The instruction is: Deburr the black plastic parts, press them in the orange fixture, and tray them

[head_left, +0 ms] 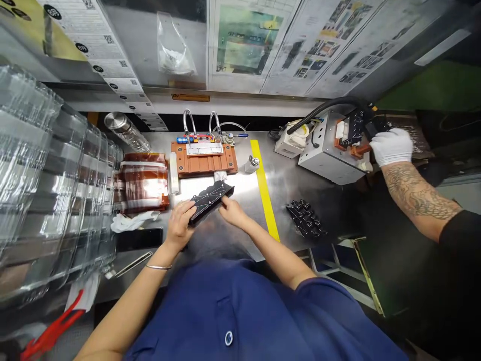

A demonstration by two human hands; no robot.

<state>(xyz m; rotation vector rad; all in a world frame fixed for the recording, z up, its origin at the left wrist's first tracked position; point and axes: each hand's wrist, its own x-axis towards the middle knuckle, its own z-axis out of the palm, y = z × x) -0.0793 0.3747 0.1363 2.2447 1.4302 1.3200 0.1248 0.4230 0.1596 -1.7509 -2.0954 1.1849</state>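
Note:
A long black plastic part, with small studs on its face, is held tilted above the metal bench in front of me. My left hand is closed around its lower left end. At its right end my right hand grips the lower edge, with the fingertips partly hidden behind the part. Just beyond stands a brown fixture block with metal tubes and a white scale strip on top. A small metal-capped bottle is to the right of the fixture.
Stacked clear plastic trays rise at the left, beside a reddish-brown wrapped stack and a glass bottle. Yellow tape crosses the bench. Small black parts lie right of it. A co-worker's gloved hand is at a grey machine.

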